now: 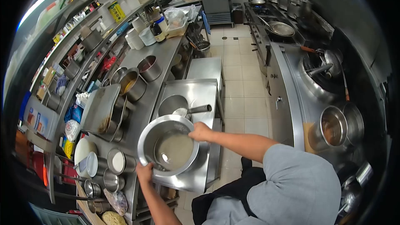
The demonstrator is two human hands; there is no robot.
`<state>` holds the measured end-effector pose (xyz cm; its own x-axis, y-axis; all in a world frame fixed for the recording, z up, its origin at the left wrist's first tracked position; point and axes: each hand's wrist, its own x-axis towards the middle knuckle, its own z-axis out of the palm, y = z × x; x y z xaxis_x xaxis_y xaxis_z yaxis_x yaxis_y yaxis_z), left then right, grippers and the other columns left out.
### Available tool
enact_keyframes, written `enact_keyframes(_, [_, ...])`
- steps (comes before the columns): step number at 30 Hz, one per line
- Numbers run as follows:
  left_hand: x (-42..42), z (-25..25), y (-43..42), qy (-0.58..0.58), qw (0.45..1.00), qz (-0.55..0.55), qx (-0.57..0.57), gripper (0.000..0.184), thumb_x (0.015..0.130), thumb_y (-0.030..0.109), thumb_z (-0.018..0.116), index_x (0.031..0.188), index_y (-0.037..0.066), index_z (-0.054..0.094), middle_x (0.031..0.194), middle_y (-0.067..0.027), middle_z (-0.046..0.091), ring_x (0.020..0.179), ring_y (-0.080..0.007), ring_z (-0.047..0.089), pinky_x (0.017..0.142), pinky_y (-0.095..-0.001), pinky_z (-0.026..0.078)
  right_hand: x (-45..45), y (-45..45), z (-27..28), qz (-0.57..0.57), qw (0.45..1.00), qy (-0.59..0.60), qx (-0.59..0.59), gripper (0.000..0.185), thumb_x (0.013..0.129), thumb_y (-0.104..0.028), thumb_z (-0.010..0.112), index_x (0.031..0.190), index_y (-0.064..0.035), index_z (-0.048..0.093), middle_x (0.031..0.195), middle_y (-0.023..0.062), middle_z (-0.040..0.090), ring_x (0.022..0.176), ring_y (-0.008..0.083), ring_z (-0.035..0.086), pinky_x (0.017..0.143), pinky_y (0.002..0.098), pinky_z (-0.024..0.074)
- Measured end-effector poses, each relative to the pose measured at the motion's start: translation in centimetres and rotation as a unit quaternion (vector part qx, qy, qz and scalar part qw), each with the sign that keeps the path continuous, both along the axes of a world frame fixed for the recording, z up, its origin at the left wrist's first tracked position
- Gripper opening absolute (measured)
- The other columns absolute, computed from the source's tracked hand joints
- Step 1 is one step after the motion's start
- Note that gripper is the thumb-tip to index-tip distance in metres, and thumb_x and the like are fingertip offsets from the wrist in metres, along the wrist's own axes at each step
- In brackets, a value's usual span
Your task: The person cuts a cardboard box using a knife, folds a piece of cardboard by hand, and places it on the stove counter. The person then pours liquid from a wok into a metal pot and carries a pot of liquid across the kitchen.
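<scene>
A wide metal pot (146, 141) with cloudy, pale liquid (177, 150) in its bottom is gripped at the rim by both my hands. My left hand (145, 173) is closed on the near-left rim, and my right hand (201, 131) is closed on the right side. The pot is over a steel table (202, 158); whether it rests there or is held up, I cannot tell. Just beyond it on the table sits a long-handled saucepan (173, 103), its handle (200, 109) pointing right.
On the left counter stand a pot of yellowish-brown content (133, 84), another pot (150, 68) and a container of white stuff (118, 161). A stove (266, 21) and a wok (318, 75) line the right side. Between them runs a tiled floor (233, 89).
</scene>
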<state>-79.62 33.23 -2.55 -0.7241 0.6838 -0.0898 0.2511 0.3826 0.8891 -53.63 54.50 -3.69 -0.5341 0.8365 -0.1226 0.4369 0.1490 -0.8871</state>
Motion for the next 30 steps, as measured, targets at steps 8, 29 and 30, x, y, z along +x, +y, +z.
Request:
enact_keyframes(8, [8.2, 18.6, 4.7, -0.001, 0.998, -0.012, 0.069, 0.027, 0.074, 0.01, 0.062, 0.094, -0.008, 0.062, 0.079, -0.0053, 0.063, 0.065, -0.0139, 0.057, 0.062, -0.0268, 0.045, 4.3, 8.3, 12.3, 0.083, 0.981, 0.146, -0.094, 0.026, 0.07, -0.014, 0.061, 0.081, 0.0093, 0.064, 0.069, 0.0205, 0.062, 0.06, 0.029, 0.061, 0.057, 0.0386, 0.0491])
enact_keyframes(29, [20.5, 11.2, 49.5, 0.009, 0.915, -0.402, -0.014, 0.025, 0.079, 0.0, 0.058, 0.102, -0.009, 0.059, 0.09, -0.0092, 0.065, 0.079, -0.0155, 0.06, 0.075, -0.0288, 0.047, 29.4, 24.7, 5.8, -0.345, 0.938, 0.028, 0.018, 0.034, 0.075, -0.024, 0.062, 0.086, 0.0076, 0.062, 0.082, 0.0261, 0.064, 0.08, 0.0404, 0.064, 0.074, 0.0436, 0.0511])
enact_keyframes(30, [22.7, 10.5, 51.6, 0.005, 0.897, -0.441, 0.0, 0.026, 0.079, 0.001, 0.059, 0.103, -0.008, 0.059, 0.091, -0.0095, 0.065, 0.08, -0.0157, 0.06, 0.076, -0.029, 0.047, 30.8, 24.5, 4.9, -0.364, 0.931, 0.027, 0.017, 0.034, 0.075, -0.024, 0.062, 0.086, 0.0076, 0.062, 0.082, 0.0261, 0.064, 0.08, 0.0404, 0.064, 0.074, 0.0436, 0.0511])
